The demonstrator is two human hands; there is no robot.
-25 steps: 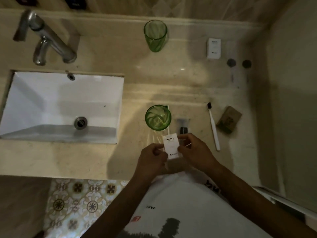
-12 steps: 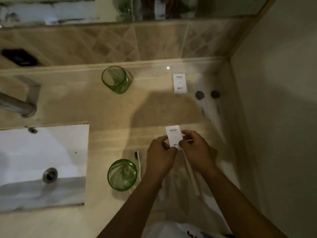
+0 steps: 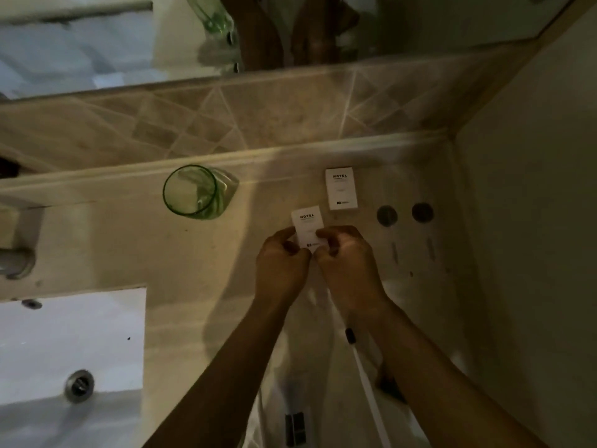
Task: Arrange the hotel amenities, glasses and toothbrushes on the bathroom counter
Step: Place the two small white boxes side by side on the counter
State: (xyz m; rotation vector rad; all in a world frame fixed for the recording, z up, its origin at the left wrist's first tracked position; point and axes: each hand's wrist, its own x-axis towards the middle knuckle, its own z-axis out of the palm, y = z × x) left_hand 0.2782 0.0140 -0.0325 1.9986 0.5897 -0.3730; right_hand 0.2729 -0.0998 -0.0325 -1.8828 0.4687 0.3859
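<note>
My left hand (image 3: 281, 257) and my right hand (image 3: 347, 257) both pinch a small white "HOTEL" box (image 3: 307, 225), holding it just left of and nearer than a second white "HOTEL" box (image 3: 340, 188) that lies by the counter's back edge. A green glass (image 3: 193, 191) stands at the back, left of the boxes. A white toothbrush with a dark head (image 3: 366, 383) lies under my right forearm. A dark sachet (image 3: 294, 428) lies between my forearms at the bottom.
The white sink (image 3: 74, 350) with its drain fills the lower left, and the tap base (image 3: 16, 260) is at the left edge. Two dark round spots (image 3: 387, 215) mark the beige counter (image 3: 129, 247) right of the boxes. A wall closes the right side; a mirror runs above.
Both hands have carried the box away from me toward the back of the counter, close to the second box. The view tilted up, so the near green glass has left the frame.
</note>
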